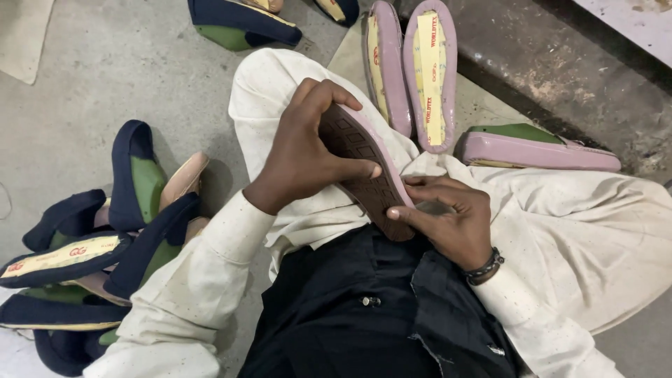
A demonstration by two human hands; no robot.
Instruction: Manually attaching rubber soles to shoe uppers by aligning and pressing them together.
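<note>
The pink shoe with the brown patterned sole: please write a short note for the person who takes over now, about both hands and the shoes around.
Left hand: grips the pink shoe with the brown patterned sole, sole up, over the lap.
Right hand: supports its lower end, thumb on the edge.
Two pink shoes with yellow insoles lean ahead; one pink and green shoe lies to the right.
Navy and green shoes are piled left.
Done or left: cannot tell.

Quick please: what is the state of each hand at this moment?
Left hand: closed around the pink shoe, sole facing up.
Right hand: gripping the same shoe's near end.
</note>
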